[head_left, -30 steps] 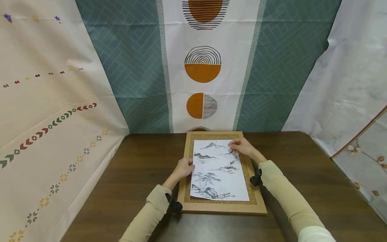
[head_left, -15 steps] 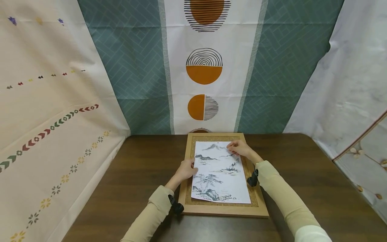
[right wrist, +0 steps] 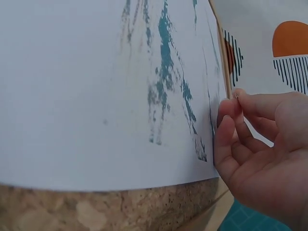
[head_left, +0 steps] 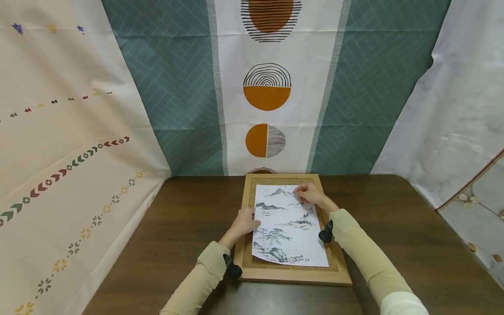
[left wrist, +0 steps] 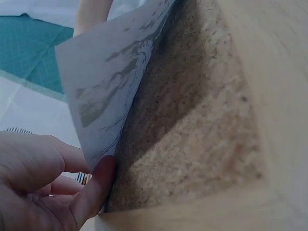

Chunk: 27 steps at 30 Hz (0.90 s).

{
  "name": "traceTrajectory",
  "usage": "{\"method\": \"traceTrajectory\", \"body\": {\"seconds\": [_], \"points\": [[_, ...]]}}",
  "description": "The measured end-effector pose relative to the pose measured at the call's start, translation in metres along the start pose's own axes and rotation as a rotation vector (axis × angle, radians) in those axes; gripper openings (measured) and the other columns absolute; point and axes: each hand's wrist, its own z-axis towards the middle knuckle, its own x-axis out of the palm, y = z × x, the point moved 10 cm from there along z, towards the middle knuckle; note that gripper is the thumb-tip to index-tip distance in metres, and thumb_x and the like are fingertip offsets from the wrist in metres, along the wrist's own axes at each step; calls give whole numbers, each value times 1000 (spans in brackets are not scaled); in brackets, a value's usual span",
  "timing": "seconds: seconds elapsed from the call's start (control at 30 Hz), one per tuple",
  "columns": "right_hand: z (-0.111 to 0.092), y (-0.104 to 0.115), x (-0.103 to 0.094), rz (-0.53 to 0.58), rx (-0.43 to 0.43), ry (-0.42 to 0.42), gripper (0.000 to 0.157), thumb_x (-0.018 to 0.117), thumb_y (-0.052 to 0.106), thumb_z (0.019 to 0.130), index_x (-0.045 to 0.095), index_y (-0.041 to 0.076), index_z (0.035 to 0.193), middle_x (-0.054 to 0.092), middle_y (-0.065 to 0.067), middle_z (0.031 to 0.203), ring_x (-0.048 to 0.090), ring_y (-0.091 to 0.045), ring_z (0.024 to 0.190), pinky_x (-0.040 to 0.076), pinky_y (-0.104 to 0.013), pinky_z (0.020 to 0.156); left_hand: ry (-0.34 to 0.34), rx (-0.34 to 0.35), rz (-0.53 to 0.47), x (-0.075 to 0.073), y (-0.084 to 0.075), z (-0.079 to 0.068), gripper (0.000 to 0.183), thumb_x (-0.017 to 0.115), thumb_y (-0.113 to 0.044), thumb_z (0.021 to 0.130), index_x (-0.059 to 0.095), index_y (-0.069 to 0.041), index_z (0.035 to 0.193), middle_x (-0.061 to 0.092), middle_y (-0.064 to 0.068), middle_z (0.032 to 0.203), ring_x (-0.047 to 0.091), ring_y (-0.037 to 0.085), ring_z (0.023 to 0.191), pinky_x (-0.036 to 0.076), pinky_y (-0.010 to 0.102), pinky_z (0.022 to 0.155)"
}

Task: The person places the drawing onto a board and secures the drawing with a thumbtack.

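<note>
A white paper sheet [head_left: 291, 236] printed with an ink landscape lies over a wood-framed cork board [head_left: 246, 266]. My left hand [head_left: 244, 221] pinches the sheet's left edge; in the left wrist view that side of the paper [left wrist: 103, 91] stands lifted off the cork [left wrist: 202, 120]. Over the upper right of the sheet is my right hand [head_left: 309, 193]. Its thumb and index finger pinch a tiny clear pushpin [right wrist: 237, 96], with the other fingers curled by the paper's surface. A small dark dot marks the sheet's top edge near its middle.
The board rests on a dark brown wooden table [head_left: 189, 218] at its far edge. Behind hangs a green and white cloth [head_left: 181, 87] with orange circles. Patterned pale cloths hang on the left [head_left: 78, 175] and right [head_left: 433, 131].
My right hand has shifted slightly left over the upper part of the sheet. The left hand keeps its pinch on the paper's edge. The head view has drifted a little.
</note>
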Motion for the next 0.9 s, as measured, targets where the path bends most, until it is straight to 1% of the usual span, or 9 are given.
{"method": "traceTrajectory", "body": {"seconds": [0.13, 0.33, 0.47, 0.6, 0.67, 0.8, 0.9], "points": [[0, 3, 5, 4, 5, 27, 26, 51, 11, 93, 60, -5, 111, 61, -12, 75, 52, -14, 60, 45, -25, 56, -5, -21, 25, -1, -1, -1, 12, 62, -5, 77, 52, -2, 71, 37, -1, 57, 35, 13, 51, 28, 24, 44], [1, 8, 8, 7, 8, 40, 25, 49, 8, 93, 58, -7, 111, 60, -15, 77, 52, -15, 61, 46, -27, 58, -26, -15, 74, -1, -4, 0, 24, 62, -2, 75, 42, -5, 62, 32, -1, 58, 30, 14, 52, 25, 24, 45], [5, 10, 14, 7, -7, 69, 25, 47, 6, 93, 58, -8, 110, 59, -12, 75, 51, -14, 60, 45, -27, 57, -29, -19, 79, 2, -3, 1, 28, 62, -1, 75, 39, -7, 60, 29, -2, 58, 29, 13, 51, 25, 24, 45], [10, 11, 20, -4, -10, 94, 24, 46, 6, 94, 59, -8, 110, 56, -7, 69, 46, -12, 54, 41, -25, 53, -31, -24, 77, 2, -2, 1, 29, 62, -1, 75, 39, -7, 60, 30, -2, 57, 29, 13, 51, 25, 25, 44], [12, 11, 21, -9, 3, 93, 25, 46, 7, 94, 59, -6, 110, 55, -5, 67, 43, -11, 52, 38, -25, 52, -32, -24, 77, 2, -3, 1, 29, 62, -1, 75, 39, -8, 60, 31, -2, 57, 30, 13, 51, 26, 24, 44], [16, 8, 21, -24, 55, 59, 24, 49, 12, 93, 62, 1, 110, 50, 0, 63, 38, -9, 48, 34, -24, 48, -25, -20, 71, 2, -4, 2, 29, 60, 1, 76, 38, -8, 60, 31, -2, 58, 29, 13, 52, 25, 24, 45], [18, 6, 21, -15, 79, 38, 24, 51, 15, 93, 62, 3, 111, 44, 3, 58, 33, -8, 46, 31, -23, 46, 0, -21, 69, 4, -5, 3, 27, 60, 2, 77, 39, -6, 62, 30, -1, 58, 29, 14, 52, 25, 25, 46]]}}
